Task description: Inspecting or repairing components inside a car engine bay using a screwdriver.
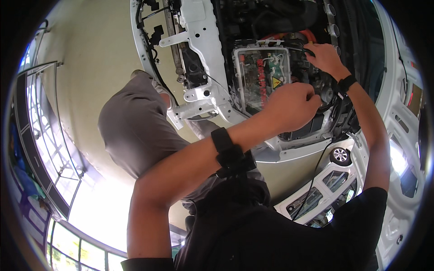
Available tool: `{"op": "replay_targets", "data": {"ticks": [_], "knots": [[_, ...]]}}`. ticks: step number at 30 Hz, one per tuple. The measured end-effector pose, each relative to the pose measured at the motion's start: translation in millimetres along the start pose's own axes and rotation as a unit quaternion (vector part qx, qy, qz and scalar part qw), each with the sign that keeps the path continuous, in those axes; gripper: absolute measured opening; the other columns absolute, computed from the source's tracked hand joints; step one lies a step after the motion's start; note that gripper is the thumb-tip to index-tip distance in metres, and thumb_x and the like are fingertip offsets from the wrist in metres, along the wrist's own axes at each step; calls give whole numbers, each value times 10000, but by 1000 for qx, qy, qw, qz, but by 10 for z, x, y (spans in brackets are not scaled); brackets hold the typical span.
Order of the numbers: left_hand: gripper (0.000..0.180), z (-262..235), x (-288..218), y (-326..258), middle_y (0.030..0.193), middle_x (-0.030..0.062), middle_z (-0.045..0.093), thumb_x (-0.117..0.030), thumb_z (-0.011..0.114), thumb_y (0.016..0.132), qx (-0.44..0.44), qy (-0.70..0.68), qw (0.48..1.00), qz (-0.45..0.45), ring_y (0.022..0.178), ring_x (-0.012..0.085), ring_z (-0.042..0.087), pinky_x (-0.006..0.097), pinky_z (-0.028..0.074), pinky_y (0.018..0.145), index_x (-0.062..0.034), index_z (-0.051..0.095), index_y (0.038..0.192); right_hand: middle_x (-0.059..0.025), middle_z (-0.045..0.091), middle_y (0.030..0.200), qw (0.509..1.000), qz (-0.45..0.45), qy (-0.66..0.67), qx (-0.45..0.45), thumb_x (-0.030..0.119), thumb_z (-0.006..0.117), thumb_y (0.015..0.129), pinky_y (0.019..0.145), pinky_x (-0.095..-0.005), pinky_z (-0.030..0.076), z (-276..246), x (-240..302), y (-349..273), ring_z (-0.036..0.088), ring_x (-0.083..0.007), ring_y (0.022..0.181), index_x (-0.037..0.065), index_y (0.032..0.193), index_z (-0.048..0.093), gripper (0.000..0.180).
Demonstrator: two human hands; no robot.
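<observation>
Both hands are over the open engine bay of a white car. My left hand (294, 107) is closed, fingers curled in, just beside a clear-covered box (253, 81) with red parts and a green board inside. Whatever its fingers hold, if anything, is hidden. Farther off and to the right, my right hand (326, 58) is closed with its fingertips on a slim black piece (309, 52), whose kind I cannot make out. An orange-red cable (308, 35) curves close behind those fingers. A yellow warning triangle (276, 82) marks the box's cover.
The white metal front frame (205, 49) of the car runs along the left of the bay. My bent leg (135, 122) is beside it. The raised white hood (400, 180) borders the right. Another white car (325, 189) appears below, and a thin black cable (312, 183) hangs there.
</observation>
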State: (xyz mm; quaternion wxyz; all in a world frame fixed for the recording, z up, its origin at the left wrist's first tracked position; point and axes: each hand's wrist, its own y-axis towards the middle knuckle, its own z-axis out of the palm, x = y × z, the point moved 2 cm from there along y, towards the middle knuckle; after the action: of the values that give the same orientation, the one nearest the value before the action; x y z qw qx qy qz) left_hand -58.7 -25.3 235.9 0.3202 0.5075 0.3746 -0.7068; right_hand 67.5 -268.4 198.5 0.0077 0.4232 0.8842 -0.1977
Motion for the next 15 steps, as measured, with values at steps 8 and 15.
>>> {"op": "replay_targets", "data": {"ticks": [8, 15], "knots": [[305, 30, 11, 9, 690, 191, 589, -269, 534, 867, 11, -1, 1000, -13, 672, 355, 584, 417, 439, 643, 16, 615, 794, -127, 650, 744, 968, 227, 70, -86, 197, 562, 838, 631, -451, 513, 156, 10, -21, 627, -365, 690, 117, 1014, 620, 202], [312, 94, 37, -8, 738, 194, 605, -277, 533, 865, 43, 14, 999, -26, 698, 355, 589, 418, 444, 656, 16, 619, 805, -98, 629, 798, 963, 150, 140, -175, 75, 574, 825, 572, -413, 479, 155, 19, -125, 609, -331, 675, 98, 1046, 577, 222]]}}
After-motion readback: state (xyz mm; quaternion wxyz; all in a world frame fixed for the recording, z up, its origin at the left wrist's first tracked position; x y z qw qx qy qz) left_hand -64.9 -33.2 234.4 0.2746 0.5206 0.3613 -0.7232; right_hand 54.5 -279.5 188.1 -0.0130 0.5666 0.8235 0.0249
